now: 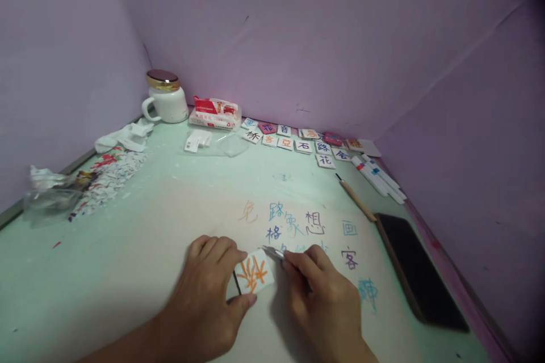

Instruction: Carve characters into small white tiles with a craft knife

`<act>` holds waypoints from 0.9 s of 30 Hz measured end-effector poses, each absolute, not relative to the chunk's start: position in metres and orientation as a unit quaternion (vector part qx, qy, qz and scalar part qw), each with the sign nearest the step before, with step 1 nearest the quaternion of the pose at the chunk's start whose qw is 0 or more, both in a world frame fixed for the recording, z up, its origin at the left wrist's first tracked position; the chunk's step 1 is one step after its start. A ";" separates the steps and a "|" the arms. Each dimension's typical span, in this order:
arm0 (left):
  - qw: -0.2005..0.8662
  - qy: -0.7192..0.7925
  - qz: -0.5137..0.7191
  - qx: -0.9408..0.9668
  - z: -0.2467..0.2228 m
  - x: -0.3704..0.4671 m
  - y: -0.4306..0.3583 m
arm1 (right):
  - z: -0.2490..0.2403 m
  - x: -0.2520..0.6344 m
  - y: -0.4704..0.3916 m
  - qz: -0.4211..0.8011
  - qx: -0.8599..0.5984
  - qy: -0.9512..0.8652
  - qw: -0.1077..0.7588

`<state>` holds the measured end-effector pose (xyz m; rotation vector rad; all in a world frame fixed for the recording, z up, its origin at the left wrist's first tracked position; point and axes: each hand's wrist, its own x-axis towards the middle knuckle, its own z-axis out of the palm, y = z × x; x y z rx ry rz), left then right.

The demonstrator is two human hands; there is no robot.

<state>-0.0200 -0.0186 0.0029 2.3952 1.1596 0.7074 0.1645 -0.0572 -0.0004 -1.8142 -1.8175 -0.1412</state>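
A small white square tile with an orange character on it is pinched between the thumb and fingers of my left hand. My right hand is closed around a thin metal-tipped tool; its tip is at the tile's upper right edge. Under both hands lies a pale sheet with handwritten characters in blue, orange and purple. The tool's handle is mostly hidden by my right fingers.
A lidded white mug, a red-and-white packet and several character tiles line the back. White shavings lie left. Markers, a wooden-handled tool and a dark phone are on the right.
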 end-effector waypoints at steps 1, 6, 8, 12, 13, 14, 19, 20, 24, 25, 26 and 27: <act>0.195 0.414 0.251 0.853 0.003 -0.020 -0.019 | 0.001 0.161 -0.057 -0.041 -0.667 -0.688 0.282; 0.206 0.421 0.251 0.847 0.005 -0.019 -0.018 | 0.005 0.148 -0.056 -0.043 -0.675 -0.695 0.245; 0.208 0.418 0.257 0.846 0.005 -0.019 -0.019 | 0.006 0.149 -0.055 -0.052 -0.681 -0.692 0.232; 0.208 0.415 0.272 0.843 0.003 -0.019 -0.020 | 0.005 0.160 -0.052 -0.086 -0.715 -0.664 0.198; 0.209 0.416 0.274 0.842 0.003 -0.019 -0.020 | 0.005 0.164 -0.052 -0.095 -0.726 -0.655 0.189; 0.210 0.416 0.274 0.841 0.003 -0.019 -0.020 | 0.005 0.166 -0.052 -0.101 -0.733 -0.647 0.186; 0.214 0.421 0.261 0.842 0.004 -0.019 -0.018 | 0.007 0.164 -0.055 -0.065 -0.696 -0.671 0.246; 0.214 0.420 0.258 0.843 0.005 -0.019 -0.018 | 0.007 0.161 -0.056 -0.057 -0.685 -0.681 0.254; 0.216 0.420 0.250 0.845 0.005 -0.019 -0.018 | 0.008 0.150 -0.056 -0.050 -0.670 -0.698 0.248; 0.216 0.419 0.253 0.845 0.005 -0.019 -0.018 | 0.008 0.149 -0.055 -0.050 -0.675 -0.695 0.244; 0.214 0.418 0.256 0.845 0.004 -0.019 -0.019 | 0.008 0.150 -0.055 -0.050 -0.681 -0.690 0.240; 0.213 0.417 0.260 0.845 0.004 -0.019 -0.019 | 0.008 0.151 -0.054 -0.049 -0.685 -0.688 0.235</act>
